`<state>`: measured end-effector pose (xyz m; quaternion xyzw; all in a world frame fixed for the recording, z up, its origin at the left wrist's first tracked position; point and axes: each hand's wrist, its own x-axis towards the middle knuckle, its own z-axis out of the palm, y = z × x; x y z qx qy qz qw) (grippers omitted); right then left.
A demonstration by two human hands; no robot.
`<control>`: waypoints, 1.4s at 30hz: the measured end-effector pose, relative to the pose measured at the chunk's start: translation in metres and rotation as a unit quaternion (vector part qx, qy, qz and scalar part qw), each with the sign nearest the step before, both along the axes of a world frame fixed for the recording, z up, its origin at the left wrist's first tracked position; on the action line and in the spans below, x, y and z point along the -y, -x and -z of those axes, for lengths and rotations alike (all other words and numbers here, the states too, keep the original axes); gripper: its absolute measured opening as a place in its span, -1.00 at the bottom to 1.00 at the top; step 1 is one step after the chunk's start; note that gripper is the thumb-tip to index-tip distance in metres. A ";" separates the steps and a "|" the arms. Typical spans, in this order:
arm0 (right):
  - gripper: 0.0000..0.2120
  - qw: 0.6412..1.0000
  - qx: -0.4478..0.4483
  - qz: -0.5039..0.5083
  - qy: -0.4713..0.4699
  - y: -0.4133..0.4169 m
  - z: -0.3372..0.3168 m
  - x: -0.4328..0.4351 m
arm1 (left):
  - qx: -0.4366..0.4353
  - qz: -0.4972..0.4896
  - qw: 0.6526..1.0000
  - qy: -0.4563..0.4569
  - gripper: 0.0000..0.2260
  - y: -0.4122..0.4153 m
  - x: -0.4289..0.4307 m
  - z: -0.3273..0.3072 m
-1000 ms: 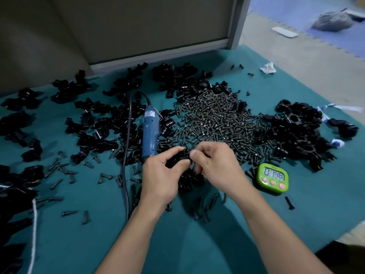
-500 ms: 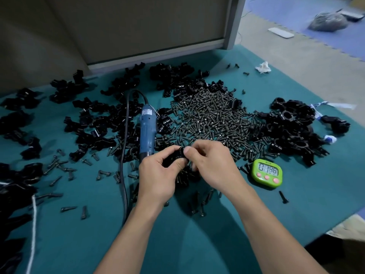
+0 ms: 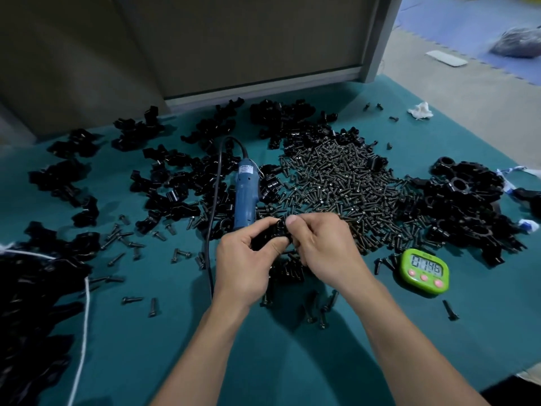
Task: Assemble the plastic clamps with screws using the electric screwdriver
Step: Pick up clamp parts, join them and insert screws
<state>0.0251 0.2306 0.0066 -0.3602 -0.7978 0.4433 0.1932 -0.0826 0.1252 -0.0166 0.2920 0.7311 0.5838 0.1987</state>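
Note:
My left hand (image 3: 244, 263) and my right hand (image 3: 325, 249) meet over the middle of the teal mat, both gripping one black plastic clamp (image 3: 270, 234). My right thumb and fingers pinch at its top edge; whether a screw is between them is hidden. The blue electric screwdriver (image 3: 245, 197) lies on the mat just beyond my left hand, its black cord (image 3: 211, 230) running toward me. A big heap of dark screws (image 3: 342, 183) spreads beyond my right hand. Loose black clamp parts (image 3: 178, 183) lie in piles to the left.
A green timer (image 3: 424, 271) sits right of my right hand. Another pile of black clamps (image 3: 465, 209) lies at the far right, and a dark heap (image 3: 32, 303) with a white string fills the near left. Stray screws (image 3: 128, 244) dot the mat. A grey panel (image 3: 248, 45) stands behind.
Both hands have stayed together on the clamp, fingers shifting slightly on it. The camera has moved a little; the screwdriver has not moved.

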 end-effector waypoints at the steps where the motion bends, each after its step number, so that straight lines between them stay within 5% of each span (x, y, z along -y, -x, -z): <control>1: -0.53 1.000 -0.007 0.010 0.001 0.002 0.002 -0.001 | 0.020 -0.012 1.000 -0.002 -0.68 0.001 0.000 0.000; 3: -0.61 0.999 0.007 0.032 -0.026 0.001 0.007 -0.007 | 0.115 -0.047 0.991 -0.039 -0.69 0.003 0.000 -0.002; 6: -0.92 0.983 0.142 0.016 -0.115 -0.004 0.012 -0.017 | 0.300 -0.098 0.940 -0.132 -0.82 0.011 0.004 -0.008; 9: -0.63 0.941 0.272 -0.057 -0.195 -0.004 0.023 -0.020 | 0.411 -0.104 0.890 -0.169 -0.76 0.021 0.012 -0.013; 11: -0.64 0.937 0.273 -0.072 -0.204 -0.003 0.024 -0.020 | 0.443 -0.083 0.876 -0.171 -0.69 0.024 0.016 -0.016; 21: -0.72 0.922 0.307 -0.064 -0.227 0.008 0.013 -0.017 | 0.432 0.030 0.892 -0.131 -0.60 0.036 0.030 -0.013; 42: -0.77 0.874 0.391 0.008 -0.289 0.012 0.009 -0.015 | 0.428 0.026 0.891 -0.151 -0.62 0.055 0.049 -0.010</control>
